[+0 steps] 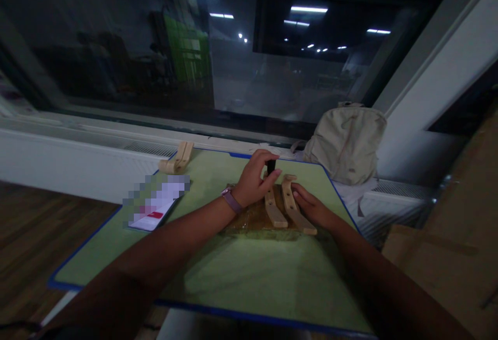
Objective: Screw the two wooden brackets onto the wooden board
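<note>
Two curved wooden pieces are laid side by side on a brown parcel at the middle of the table, a narrow gap being left between them. Their near ends are brought close to the parcel's near edge. Over the far end of the left piece, a small black object is gripped between the thumb and fingers of the left hand; whether the wood is touched by it cannot be told. The right hand is held against the right piece's outer side, its fingers partly hidden; how far they are closed cannot be told. A broad stretch of green top is seen between parcel and near edge, and a narrower one toward the right edge. To the left, a phone is placed by the left edge; beyond it, more wooden pieces are set at the far left corner. Past the far right corner, a bag is propped against the window.
</note>
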A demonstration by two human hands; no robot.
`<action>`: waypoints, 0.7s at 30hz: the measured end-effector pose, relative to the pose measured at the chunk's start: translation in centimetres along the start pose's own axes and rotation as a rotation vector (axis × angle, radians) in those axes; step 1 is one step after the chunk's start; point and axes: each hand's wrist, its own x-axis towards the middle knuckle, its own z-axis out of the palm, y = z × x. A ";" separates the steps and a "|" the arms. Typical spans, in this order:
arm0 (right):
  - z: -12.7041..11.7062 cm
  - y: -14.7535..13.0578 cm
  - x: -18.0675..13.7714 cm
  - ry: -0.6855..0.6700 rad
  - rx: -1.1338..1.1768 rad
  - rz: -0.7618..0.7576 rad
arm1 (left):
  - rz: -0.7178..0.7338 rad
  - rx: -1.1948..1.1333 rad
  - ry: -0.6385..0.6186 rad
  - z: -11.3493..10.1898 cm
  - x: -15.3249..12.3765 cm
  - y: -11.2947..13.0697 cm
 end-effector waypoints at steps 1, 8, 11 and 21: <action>0.0 -0.1 0.0 0.001 0.006 -0.006 | 0.030 0.037 0.006 -0.1 0.1 0.1; 0.1 -0.6 0.2 -0.008 0.022 -0.051 | -0.018 0.126 0.044 -0.2 0.2 0.1; 0.1 -0.2 0.2 0.011 0.009 -0.047 | -0.087 0.088 0.026 -0.1 -0.1 -0.1; 0.1 0.6 0.4 0.007 -0.010 -0.052 | -0.030 0.052 0.047 0.0 -0.1 -0.5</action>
